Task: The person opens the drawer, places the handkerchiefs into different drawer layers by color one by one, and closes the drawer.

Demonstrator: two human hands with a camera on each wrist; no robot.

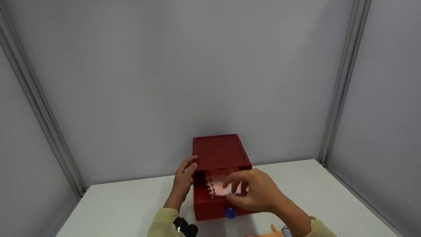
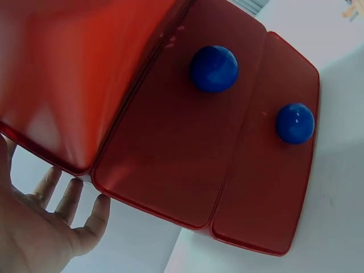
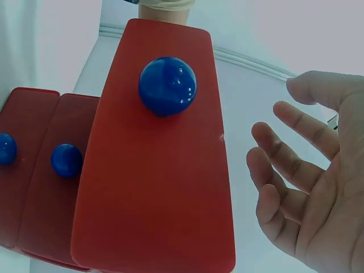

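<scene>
A small red drawer chest stands on the white table against the back wall. Its top drawer is pulled out toward me, with a blue knob on its front and pinkish items inside. My left hand rests with straight fingers against the chest's left side. My right hand hovers over the drawer with fingers spread, holding nothing; its fingers hang beside the drawer front. Two lower drawers with blue knobs are closed.
Grey partition walls with metal posts close in the table on three sides. A small orange and blue object lies at the near edge by my right sleeve. Bare tabletop lies to the left and right of the chest.
</scene>
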